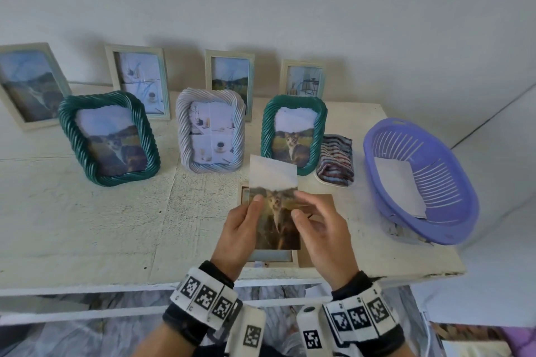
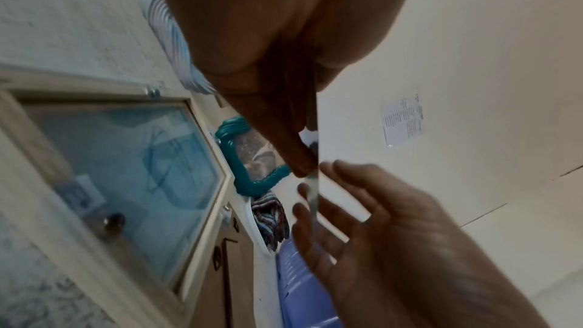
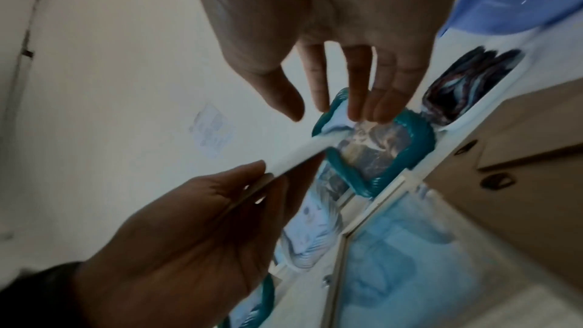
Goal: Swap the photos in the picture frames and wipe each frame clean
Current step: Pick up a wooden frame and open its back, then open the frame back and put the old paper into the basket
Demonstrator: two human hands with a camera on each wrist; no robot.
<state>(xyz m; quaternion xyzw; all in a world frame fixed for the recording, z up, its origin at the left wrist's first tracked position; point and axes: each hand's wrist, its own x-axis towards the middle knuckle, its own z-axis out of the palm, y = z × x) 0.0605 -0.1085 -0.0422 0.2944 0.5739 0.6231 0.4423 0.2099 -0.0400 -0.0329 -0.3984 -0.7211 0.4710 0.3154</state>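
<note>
On a worn white table (image 1: 87,211) against a pale wall, the left hand (image 1: 237,229) pinches a glossy cat photo (image 1: 275,211) upright over the opened cream wooden frame (image 1: 275,258), likely for reinserting; the right hand (image 1: 322,229) hovers beside it, fingers loose, holding nothing

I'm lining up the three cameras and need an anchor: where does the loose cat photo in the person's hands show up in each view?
Head: cat photo at lower centre, pinched by the left hand.
Left wrist: seen edge-on, a thin vertical strip at centre.
Right wrist: edge-on, a pale diagonal strip at centre.
Shared landmark: striped cloth.
</note>
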